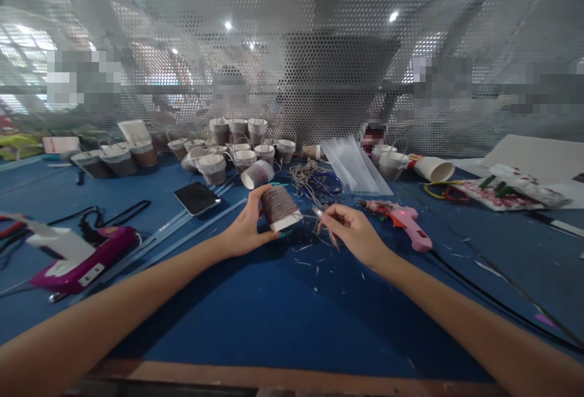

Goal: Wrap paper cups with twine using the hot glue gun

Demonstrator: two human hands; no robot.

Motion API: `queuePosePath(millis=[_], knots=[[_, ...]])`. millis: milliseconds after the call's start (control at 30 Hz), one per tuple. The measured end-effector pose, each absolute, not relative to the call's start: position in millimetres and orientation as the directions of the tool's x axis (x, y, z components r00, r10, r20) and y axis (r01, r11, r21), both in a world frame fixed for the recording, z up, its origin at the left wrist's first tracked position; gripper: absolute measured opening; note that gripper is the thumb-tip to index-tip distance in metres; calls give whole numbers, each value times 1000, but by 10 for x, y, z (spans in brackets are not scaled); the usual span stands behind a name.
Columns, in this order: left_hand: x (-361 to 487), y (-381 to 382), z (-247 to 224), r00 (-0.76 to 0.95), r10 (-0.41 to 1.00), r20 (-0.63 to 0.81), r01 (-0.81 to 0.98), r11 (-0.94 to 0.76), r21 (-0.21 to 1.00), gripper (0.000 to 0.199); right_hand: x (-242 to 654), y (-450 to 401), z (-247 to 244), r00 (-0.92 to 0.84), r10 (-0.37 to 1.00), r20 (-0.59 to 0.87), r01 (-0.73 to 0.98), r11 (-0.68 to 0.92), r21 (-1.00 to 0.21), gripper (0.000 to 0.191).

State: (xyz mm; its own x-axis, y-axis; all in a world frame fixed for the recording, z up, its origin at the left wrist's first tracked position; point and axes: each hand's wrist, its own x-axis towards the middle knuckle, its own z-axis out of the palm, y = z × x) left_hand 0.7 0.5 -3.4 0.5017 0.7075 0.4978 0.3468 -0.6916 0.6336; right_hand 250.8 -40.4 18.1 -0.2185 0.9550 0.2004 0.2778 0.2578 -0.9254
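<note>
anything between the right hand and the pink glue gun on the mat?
Head view: nothing whole lies there. Between the right hand and the pink glue gun shows only bare blue mat with small twine scraps.

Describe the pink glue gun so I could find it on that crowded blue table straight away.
Start at the blue table and find the right hand near its middle. Just right of that hand lies the pink glue gun, flat on its side with a small red light glowing. The other glue gun, far left, is magenta and white.
</note>
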Motion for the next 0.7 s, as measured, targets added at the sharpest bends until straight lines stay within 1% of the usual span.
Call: queuePosePath(millis=[100, 267, 333, 400, 467, 500, 567, 600, 700], knots=[[6, -4, -10, 490, 723, 487, 371, -679, 634, 84, 2527, -412, 198, -161, 961, 226, 391, 273, -879, 32], [-4, -30, 29, 520, 719, 462, 434, -688, 582, 86, 2596, -347, 209, -61, 943, 328, 560, 304, -771, 28], [-8, -22, 32, 517, 721, 462, 455, -688, 565, 84, 2631, -315, 203, 0, 920, 391, 645, 299, -704, 28], [-12, -6, 26, 504, 715, 485, 467, -698, 543, 81, 2662, -302, 198, 64, 864, 500, 775, 272, -570, 22], [-13, 13, 15, 489, 707, 511, 471, -707, 528, 81, 2687, -311, 201, 81, 801, 593, 896, 202, -395, 15], [-12, 21, 11, 481, 707, 518, 472, -707, 527, 81, 2697, -320, 205, 73, 785, 615, 939, 154, -307, 15], [-8, 31, 8, 465, 714, 523, 474, -700, 535, 82, 2715, -342, 212, 55, 788, 614, 985, 56, -161, 20], [-4, 32, 10, 461, 717, 523, 474, -697, 538, 82, 2722, -351, 211, 53, 797, 601, 994, 15, -108, 22], [5, 22, 27, 463, 718, 520, 476, -696, 537, 81, 2728, -372, 193, 53, 824, 564, 999, -48, -23, 24]])
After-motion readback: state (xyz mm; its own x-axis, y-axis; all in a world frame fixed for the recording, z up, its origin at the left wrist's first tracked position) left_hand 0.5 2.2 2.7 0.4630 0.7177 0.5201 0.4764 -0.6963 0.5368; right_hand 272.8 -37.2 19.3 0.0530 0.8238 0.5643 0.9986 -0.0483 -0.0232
